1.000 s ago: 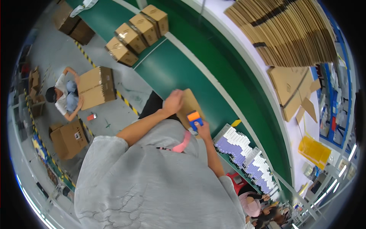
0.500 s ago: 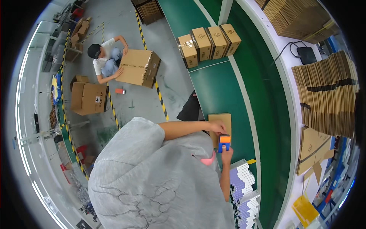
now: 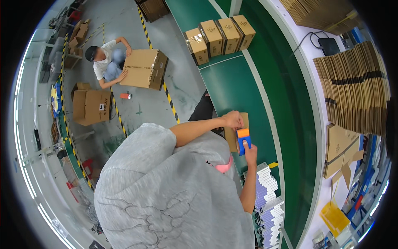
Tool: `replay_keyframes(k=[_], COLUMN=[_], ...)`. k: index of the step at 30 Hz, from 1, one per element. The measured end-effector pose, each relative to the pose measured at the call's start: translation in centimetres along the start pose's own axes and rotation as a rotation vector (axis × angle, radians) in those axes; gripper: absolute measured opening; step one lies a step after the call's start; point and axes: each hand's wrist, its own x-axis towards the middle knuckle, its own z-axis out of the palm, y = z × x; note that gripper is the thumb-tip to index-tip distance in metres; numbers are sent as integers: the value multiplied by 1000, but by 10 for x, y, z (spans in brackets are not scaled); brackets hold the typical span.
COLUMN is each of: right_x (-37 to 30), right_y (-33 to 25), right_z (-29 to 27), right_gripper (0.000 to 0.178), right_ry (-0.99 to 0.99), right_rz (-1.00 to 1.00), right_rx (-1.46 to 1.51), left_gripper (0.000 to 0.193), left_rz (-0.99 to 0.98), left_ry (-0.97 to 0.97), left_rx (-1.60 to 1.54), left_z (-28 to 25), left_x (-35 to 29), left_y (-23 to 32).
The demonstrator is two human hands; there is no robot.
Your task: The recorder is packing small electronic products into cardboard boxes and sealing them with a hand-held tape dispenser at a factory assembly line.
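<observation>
The left hand lies flat on top of a small brown cardboard box, fingers spread over its near edge and pressing it against the green conveyor surface. The right hand is closed around a blue and orange tape dispenser, thumb on its side, holding it against the box's right end just beside the left hand. The box sits on the belt directly in front of the person, whose grey shirt fills the lower middle of the view. Farther up the belt, well apart from the hands, four sealed cartons stand in a row. By the person's right elbow, stacks of small white and purple packs line the belt edge. Flattened cardboard sheets pile up on the far right. On the floor to the left, another person crouches over a large carton.
</observation>
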Motion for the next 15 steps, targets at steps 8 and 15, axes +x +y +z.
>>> replay_keyframes(k=[8, 15], right_x=[-8, -5], right_y=[46, 34], right_z=[6, 12], right_gripper=[46, 47], right_ry=[146, 146], right_rz=[23, 63], right_rx=[46, 81], left_gripper=[13, 15], left_rz=[-171, -120], left_ry=[-25, 75], left_rx=[-297, -121], left_z=[-42, -59], left_x=[11, 30], left_y=[-6, 13])
